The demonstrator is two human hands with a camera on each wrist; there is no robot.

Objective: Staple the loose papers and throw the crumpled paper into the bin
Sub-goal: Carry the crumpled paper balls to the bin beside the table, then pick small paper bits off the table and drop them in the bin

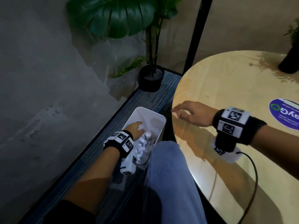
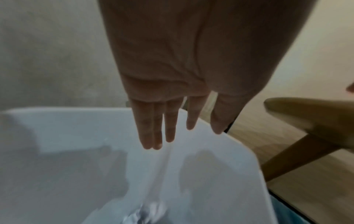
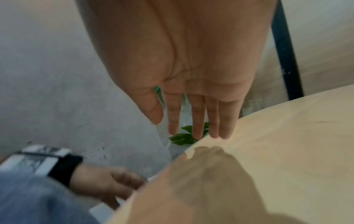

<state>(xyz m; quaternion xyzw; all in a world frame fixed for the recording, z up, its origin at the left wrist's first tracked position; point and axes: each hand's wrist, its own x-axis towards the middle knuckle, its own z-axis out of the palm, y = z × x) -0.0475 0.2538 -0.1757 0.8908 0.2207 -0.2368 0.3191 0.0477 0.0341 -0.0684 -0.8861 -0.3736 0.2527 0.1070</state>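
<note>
A white rectangular bin (image 1: 159, 118) (image 2: 57, 130) stands on the floor left of the table. Crumpled white paper (image 1: 146, 143) (image 2: 145, 215) lies inside it, blurred in the left wrist view. My left hand (image 1: 137, 127) (image 2: 172, 133) hovers over the bin's opening with straight, spread fingers and holds nothing. My right hand (image 1: 187, 113) (image 3: 195, 125) is stretched flat above the left edge of the round wooden table (image 1: 242, 88) (image 3: 287, 144), empty, its fingertips reaching past the rim. No stapler or loose papers show in any view.
A potted plant (image 1: 151, 77) stands on the carpet behind the bin, by a grey wall. A second dark pot (image 1: 289, 62) and a round purple sticker (image 1: 286, 113) sit on the table. My jeans-clad leg (image 1: 169, 183) is next to the bin. A black cable (image 1: 254, 172) trails over the table.
</note>
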